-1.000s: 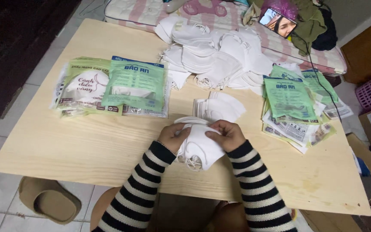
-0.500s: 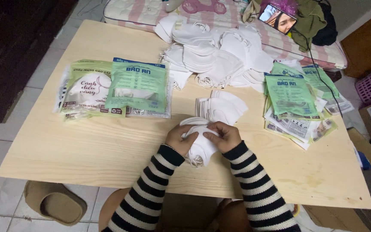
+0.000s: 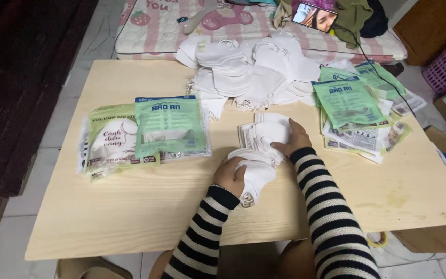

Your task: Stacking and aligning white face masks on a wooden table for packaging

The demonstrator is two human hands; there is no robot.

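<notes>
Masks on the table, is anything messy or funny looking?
Yes. The white masks at the table's far edge lie in a loose, tumbled heap, and the green packets on the right are fanned crookedly. Nothing looks torn or spilled.
</notes>
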